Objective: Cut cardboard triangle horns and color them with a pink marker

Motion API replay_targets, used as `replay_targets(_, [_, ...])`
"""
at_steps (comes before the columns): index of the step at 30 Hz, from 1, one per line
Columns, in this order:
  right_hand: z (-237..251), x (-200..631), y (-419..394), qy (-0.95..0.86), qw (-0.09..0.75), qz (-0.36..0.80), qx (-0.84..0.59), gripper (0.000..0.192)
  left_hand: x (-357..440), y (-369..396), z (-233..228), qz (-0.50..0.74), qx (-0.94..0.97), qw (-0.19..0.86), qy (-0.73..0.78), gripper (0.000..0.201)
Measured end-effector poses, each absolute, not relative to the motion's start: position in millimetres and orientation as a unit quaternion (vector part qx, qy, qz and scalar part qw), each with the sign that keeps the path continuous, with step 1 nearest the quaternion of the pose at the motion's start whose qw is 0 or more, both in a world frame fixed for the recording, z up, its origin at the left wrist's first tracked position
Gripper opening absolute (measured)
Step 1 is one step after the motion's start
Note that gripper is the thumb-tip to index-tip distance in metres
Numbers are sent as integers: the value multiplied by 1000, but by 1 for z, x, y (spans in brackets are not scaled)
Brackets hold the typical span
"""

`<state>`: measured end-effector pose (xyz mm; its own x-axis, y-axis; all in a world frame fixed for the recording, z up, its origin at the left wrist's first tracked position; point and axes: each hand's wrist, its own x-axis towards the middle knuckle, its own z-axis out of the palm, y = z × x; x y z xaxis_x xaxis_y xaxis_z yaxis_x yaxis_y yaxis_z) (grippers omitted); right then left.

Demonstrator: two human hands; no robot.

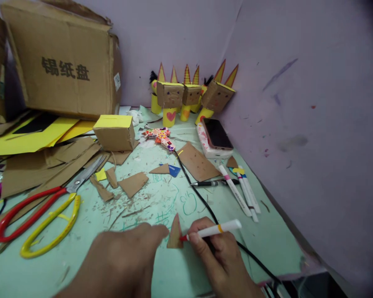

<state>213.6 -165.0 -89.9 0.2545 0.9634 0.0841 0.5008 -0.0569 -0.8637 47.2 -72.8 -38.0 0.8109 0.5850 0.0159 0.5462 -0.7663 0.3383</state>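
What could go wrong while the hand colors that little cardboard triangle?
The cardboard triangle is small and only pinned by the left hand, so it might slip, and the red marker in the right hand may stain fingers or the green table. The black cable runs under the right hand and might snag. The scissors lie open close by.

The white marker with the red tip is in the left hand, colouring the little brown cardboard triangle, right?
Not quite. The head view shows the white marker with the red tip in the right hand, not the left. Its tip does touch the little brown cardboard triangle, which the left hand steadies on the green table.
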Motion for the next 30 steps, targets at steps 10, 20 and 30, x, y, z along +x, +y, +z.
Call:
replay_targets(10, [-93, 211, -167, -528, 417, 272, -688, 19, 94, -22, -41, -92, 871, 305, 374, 21])
replay_targets(20, [-91, 212, -170, -488, 483, 277, -672, 20, 97, -32, -44, -127, 905, 186, 360, 20])
replay_targets(30, [-88, 209, -169, -506, 472, 268, -670, 22, 96, -34, -47, -101, 910, 188, 355, 21])
